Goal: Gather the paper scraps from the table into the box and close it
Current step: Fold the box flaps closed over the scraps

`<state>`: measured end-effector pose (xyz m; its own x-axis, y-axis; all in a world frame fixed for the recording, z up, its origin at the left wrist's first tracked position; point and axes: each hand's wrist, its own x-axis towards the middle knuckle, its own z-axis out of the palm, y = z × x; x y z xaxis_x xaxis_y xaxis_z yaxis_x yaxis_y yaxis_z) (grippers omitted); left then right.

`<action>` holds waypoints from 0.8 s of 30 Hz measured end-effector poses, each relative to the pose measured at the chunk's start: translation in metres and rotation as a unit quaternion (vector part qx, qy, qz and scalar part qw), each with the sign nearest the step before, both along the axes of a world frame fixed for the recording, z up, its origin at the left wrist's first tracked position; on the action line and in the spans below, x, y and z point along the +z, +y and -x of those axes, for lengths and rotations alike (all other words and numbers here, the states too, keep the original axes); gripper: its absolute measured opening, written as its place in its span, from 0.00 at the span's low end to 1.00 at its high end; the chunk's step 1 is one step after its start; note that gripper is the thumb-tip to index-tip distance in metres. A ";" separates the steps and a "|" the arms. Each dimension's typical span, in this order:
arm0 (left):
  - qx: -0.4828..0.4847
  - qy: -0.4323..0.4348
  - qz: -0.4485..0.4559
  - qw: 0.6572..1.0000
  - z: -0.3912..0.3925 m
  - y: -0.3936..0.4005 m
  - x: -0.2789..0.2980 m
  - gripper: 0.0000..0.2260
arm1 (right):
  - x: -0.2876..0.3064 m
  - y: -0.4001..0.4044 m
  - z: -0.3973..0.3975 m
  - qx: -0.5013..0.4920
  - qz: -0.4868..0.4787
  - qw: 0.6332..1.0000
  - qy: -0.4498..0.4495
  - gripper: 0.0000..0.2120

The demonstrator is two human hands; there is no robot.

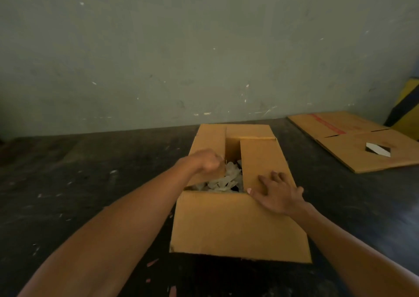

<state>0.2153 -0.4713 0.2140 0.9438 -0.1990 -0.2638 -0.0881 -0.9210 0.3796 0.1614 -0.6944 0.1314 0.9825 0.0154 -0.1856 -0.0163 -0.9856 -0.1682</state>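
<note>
Brown cardboard box (238, 224), placed centrally on a dark scuffed table (90, 183), near flap raised toward the viewer. Right flap is pressed flat by the spread right hand (280, 193); left flap is gripped by the curled left hand (207, 160), white paper scraps (224, 179) seen in the gap. Flattened cardboard (353, 140) is laid far right, before a grey-green wall (181, 47).

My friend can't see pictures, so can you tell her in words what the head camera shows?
Two bare arms reach over a brown cardboard box on a dark table: the left hand grips the left flap, and the right hand lies flat on the right flap. White paper scraps show through the gap. A flattened cardboard sheet lies at the far right.
</note>
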 end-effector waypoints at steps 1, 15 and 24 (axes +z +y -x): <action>-0.022 0.023 -0.030 0.999 0.002 0.008 -0.012 0.19 | 0.001 -0.001 0.002 0.004 -0.009 1.000 -0.001 0.35; -0.221 -0.067 -0.158 0.960 0.042 0.119 -0.085 0.44 | -0.002 -0.072 0.029 0.239 0.054 0.968 0.060 0.51; -0.202 -0.093 -0.086 0.971 0.046 0.158 -0.086 0.29 | 0.026 -0.094 0.036 0.178 -0.144 0.960 0.158 0.35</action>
